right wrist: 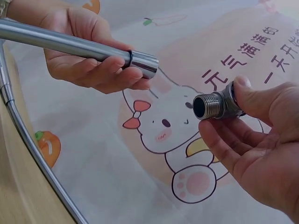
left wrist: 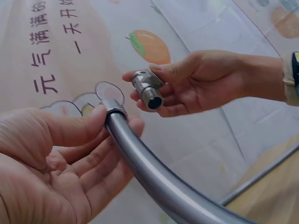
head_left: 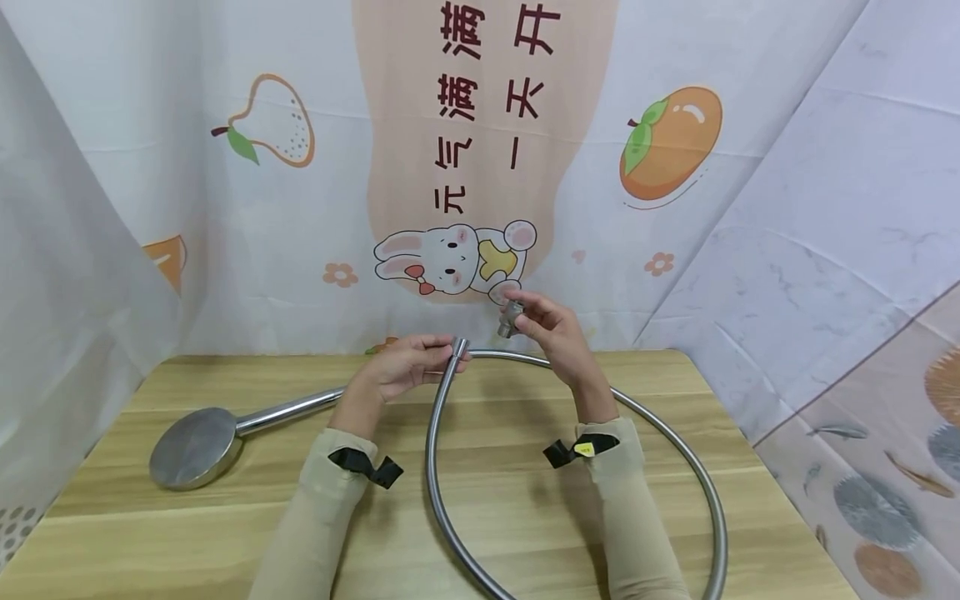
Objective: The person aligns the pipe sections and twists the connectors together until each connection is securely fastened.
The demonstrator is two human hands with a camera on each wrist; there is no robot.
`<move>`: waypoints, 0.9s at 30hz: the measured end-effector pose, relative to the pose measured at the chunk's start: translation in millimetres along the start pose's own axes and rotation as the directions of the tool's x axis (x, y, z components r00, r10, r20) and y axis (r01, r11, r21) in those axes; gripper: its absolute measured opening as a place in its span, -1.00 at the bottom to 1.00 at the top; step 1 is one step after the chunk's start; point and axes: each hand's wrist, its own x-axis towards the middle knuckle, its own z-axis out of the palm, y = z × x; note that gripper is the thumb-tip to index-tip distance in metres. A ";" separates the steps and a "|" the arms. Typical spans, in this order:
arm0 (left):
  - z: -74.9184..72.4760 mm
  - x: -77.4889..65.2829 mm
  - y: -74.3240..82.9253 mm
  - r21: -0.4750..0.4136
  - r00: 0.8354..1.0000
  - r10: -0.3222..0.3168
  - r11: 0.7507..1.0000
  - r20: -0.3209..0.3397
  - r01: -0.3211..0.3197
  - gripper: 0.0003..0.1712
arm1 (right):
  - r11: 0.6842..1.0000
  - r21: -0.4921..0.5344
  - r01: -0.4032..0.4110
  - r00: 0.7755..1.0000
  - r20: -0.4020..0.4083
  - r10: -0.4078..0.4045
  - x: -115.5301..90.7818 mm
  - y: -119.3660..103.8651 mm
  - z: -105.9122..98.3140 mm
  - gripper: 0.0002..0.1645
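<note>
Printed sideways on the curtain (head_left: pixel 300 217) are two lines, 元气满满的 and 一天开, the second cut off at the picture's edge. On the wooden table (head_left: pixel 187 542) the hose (head_left: pixel 432 467) loops round, and the shower head (head_left: pixel 197 450) lies at left. The left hand (head_left: pixel 405 367) pinches the hose's end sleeve (right wrist: pixel 144 64), raised; the right hand (head_left: pixel 555 337) grips the fitting (head_left: pixel 510 318) in the air near it, not touching. The step seems to be joining these two; the next move likely calls for lining sleeve up with thread (right wrist: pixel 213 107), then turning. No brand is visible; the yellow tag (head_left: pixel 585 449) is too small to read.
</note>
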 end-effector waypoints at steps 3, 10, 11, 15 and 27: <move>1.8 0.8 4.4 0.019 0.999 0.014 1.000 0.038 -0.015 -0.72 | 1.000 -0.001 0.009 1.000 0.007 -0.009 -1.5 -5.2 2.2 -0.55; 5.9 -2.2 7.7 0.032 0.996 0.027 0.999 0.081 -0.029 -0.61 | 0.999 -0.008 0.042 0.999 0.027 -0.042 -6.5 -13.3 8.4 -0.58; 6.7 -2.2 7.8 0.037 0.996 0.027 0.999 0.083 -0.031 -0.61 | 0.999 -0.002 0.047 0.999 0.025 -0.047 -6.9 -14.1 9.4 -0.58; 10.9 -4.0 7.2 0.067 0.997 0.028 0.997 0.072 -0.033 -0.58 | 0.998 0.010 0.060 0.998 0.021 -0.060 -9.4 -16.9 13.1 -0.55; 22.6 -3.9 11.3 0.174 0.999 0.033 0.984 0.002 -0.033 -0.51 | 0.997 0.028 0.075 0.996 0.056 -0.077 -8.8 -17.4 14.1 -0.57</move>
